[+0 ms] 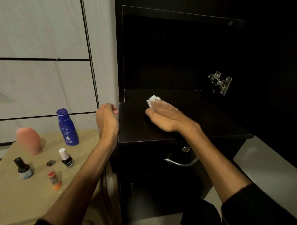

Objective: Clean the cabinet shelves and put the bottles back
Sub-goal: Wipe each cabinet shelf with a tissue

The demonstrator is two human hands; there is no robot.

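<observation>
My right hand (163, 116) lies flat on the dark cabinet shelf (205, 116), straight fingers pressing a crumpled white tissue (153, 100) against it. My left hand (107, 116) hangs at the shelf's left front corner, fingers loosely curled, holding nothing. On the beige table (6, 199) to the left stand a blue Nivea bottle (67, 127), a pink roll-on container (30, 140), a black nail polish bottle with a white cap (65, 158), a dark round bottle (23, 168) and a small orange-red bottle (54, 179).
The cabinet is black and open, with a metal hinge (220, 82) on its right wall. Below the shelf is a drawer with a lock and a metal handle (181, 162). White drawer fronts (37, 87) fill the wall on the left.
</observation>
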